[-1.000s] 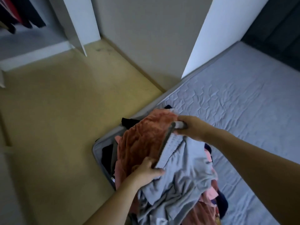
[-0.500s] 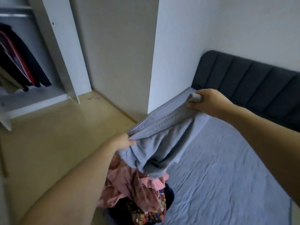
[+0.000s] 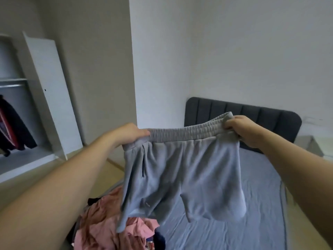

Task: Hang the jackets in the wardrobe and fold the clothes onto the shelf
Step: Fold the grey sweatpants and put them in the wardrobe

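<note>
A pair of grey sweat shorts (image 3: 182, 175) hangs spread out in the air above the bed. My left hand (image 3: 129, 135) grips the left end of its ribbed waistband, and my right hand (image 3: 243, 129) grips the right end. The legs dangle down over a heap of pink and dark clothes (image 3: 111, 224) at the bed's near left corner. At the far left the wardrobe (image 3: 16, 109) stands with its white door (image 3: 52, 98) swung out, and dark jackets (image 3: 12, 130) hang from its rail.
The bed (image 3: 252, 204) has a grey-blue sheet and a dark padded headboard (image 3: 270, 116). A white wall corner (image 3: 133, 69) juts out between wardrobe and bed. Beige floor (image 3: 14, 188) lies on the left. A pale bedside surface (image 3: 310, 143) sits at the right.
Both hands lifted the grey shorts off the heap and raised them. They now hold the waistband stretched out level, with the shorts hanging open, and my view has tilted upward.
</note>
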Action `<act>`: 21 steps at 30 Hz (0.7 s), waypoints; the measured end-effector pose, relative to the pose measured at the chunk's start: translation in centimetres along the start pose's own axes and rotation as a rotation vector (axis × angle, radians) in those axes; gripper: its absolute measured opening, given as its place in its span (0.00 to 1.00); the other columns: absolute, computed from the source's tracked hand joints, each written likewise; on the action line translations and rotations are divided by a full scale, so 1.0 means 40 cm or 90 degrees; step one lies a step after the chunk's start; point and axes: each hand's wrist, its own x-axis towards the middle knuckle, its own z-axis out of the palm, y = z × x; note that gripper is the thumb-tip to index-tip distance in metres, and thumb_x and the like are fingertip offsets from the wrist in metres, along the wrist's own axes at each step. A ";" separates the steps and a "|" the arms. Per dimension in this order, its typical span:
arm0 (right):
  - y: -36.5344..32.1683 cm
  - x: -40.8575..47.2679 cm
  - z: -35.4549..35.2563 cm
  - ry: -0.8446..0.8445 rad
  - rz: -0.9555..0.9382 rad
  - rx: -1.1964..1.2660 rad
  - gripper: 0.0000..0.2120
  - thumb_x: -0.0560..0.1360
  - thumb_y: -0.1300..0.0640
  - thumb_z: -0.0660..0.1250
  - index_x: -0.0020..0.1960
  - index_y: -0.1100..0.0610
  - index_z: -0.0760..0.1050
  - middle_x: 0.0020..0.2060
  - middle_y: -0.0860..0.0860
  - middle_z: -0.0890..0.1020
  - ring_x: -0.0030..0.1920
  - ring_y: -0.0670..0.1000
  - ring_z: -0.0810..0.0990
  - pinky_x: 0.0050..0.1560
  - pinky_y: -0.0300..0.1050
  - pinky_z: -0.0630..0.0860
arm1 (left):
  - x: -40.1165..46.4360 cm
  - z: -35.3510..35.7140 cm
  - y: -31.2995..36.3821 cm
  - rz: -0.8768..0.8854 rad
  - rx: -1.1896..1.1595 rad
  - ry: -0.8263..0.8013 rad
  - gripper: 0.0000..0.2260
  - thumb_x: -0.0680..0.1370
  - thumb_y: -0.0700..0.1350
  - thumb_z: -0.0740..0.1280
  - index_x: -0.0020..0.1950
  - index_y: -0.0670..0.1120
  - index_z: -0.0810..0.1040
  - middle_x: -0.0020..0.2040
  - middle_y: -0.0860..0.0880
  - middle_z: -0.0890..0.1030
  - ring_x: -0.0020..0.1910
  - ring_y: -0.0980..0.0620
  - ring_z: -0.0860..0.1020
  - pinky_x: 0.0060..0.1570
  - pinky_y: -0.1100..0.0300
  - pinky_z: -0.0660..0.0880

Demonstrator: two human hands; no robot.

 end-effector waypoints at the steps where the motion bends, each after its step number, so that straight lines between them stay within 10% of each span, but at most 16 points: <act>1: 0.023 -0.018 -0.051 0.014 -0.023 -0.021 0.04 0.72 0.64 0.65 0.42 0.60 0.78 0.40 0.57 0.81 0.38 0.55 0.79 0.39 0.46 0.77 | -0.035 0.023 0.035 0.001 -0.023 0.003 0.18 0.76 0.56 0.70 0.34 0.45 0.75 0.30 0.51 0.75 0.29 0.54 0.72 0.29 0.62 0.66; 6: 0.089 -0.109 -0.257 0.089 -0.077 -0.155 0.07 0.76 0.58 0.63 0.51 0.58 0.79 0.45 0.55 0.82 0.48 0.56 0.80 0.54 0.54 0.78 | -0.193 0.126 0.190 0.016 -0.122 -0.042 0.12 0.73 0.51 0.75 0.44 0.46 0.74 0.41 0.46 0.77 0.35 0.51 0.73 0.36 0.59 0.68; 9: 0.079 -0.149 -0.318 0.105 -0.057 -0.199 0.16 0.80 0.48 0.59 0.47 0.60 0.76 0.42 0.56 0.79 0.42 0.54 0.76 0.46 0.48 0.72 | -0.255 0.156 0.251 -0.075 -0.052 -0.114 0.13 0.73 0.51 0.75 0.50 0.45 0.78 0.45 0.45 0.79 0.39 0.47 0.75 0.39 0.55 0.71; 17: 0.123 -0.213 -0.330 0.083 -0.016 0.014 0.10 0.77 0.58 0.57 0.56 0.51 0.60 0.38 0.53 0.70 0.35 0.50 0.69 0.31 0.42 0.67 | -0.319 0.207 0.326 -0.216 -0.337 -0.198 0.08 0.75 0.47 0.69 0.44 0.42 0.81 0.39 0.44 0.84 0.34 0.48 0.83 0.38 0.57 0.79; 21: 0.148 -0.269 -0.364 -0.025 -0.151 -0.039 0.18 0.73 0.71 0.51 0.41 0.50 0.70 0.35 0.52 0.72 0.34 0.50 0.67 0.28 0.40 0.63 | -0.385 0.249 0.448 -0.182 -0.463 -0.170 0.06 0.78 0.43 0.66 0.43 0.42 0.78 0.36 0.45 0.84 0.31 0.51 0.82 0.30 0.59 0.80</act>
